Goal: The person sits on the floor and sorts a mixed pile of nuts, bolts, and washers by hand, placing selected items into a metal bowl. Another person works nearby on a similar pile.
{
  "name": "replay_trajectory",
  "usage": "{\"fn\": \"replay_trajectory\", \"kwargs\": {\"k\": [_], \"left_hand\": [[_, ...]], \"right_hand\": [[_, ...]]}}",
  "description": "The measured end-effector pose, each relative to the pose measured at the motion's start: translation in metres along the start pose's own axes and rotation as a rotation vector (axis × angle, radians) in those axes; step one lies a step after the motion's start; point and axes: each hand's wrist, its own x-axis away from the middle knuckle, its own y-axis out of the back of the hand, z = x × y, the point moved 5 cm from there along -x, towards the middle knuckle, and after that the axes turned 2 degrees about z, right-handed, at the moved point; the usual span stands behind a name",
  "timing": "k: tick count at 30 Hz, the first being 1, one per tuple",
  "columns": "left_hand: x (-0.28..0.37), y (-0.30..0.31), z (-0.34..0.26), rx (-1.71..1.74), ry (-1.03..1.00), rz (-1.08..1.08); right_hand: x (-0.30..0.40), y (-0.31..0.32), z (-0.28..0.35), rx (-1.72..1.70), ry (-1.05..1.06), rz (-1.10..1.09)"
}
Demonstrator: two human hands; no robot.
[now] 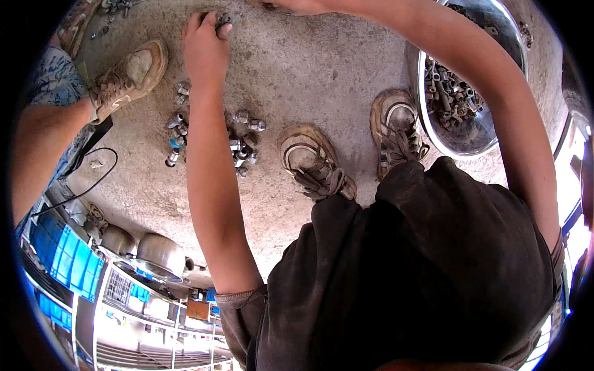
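Note:
My left hand (206, 39) reaches to the top of the view, its thumb and fingers closed around a small dark metal piece (223, 19). At the top edge, my right hand (297, 5) is partly cut off, with something dark by its fingers; its grip cannot be made out. On the concrete floor (315, 74), shiny metal nuts (241, 148) lie in a loose group to the right of my left forearm. More such nuts (176, 121), one with a blue part, lie left of that forearm. Under my right arm stands a shiny metal basin (434, 134) holding many bolts and nuts (448, 95).
A co-worker's shoe (134, 69) and forearm (51, 148) are at the left. My shoes (308, 157) stand near the nuts. A black cable (100, 183) loops at the left. Metal pots (160, 252) and blue crates (76, 259) are at the lower left. Small metal parts (116, 7) lie at the upper left.

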Motion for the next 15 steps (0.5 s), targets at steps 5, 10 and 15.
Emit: {"fn": "replay_trajectory", "kwargs": {"k": [5,10,15], "left_hand": [[0.003,0.0,-0.003,-0.043,0.029,0.013],[-0.008,-0.014,0.005,-0.005,0.045,0.09],[-0.008,-0.016,0.011,0.073,0.065,0.073]], "right_hand": [[0.005,0.014,-0.007,-0.065,-0.139,0.052],[0.002,0.011,-0.037,-1.059,-0.495,-0.005],[0.014,0.032,-0.025,-2.274,-0.305,0.123]]}}
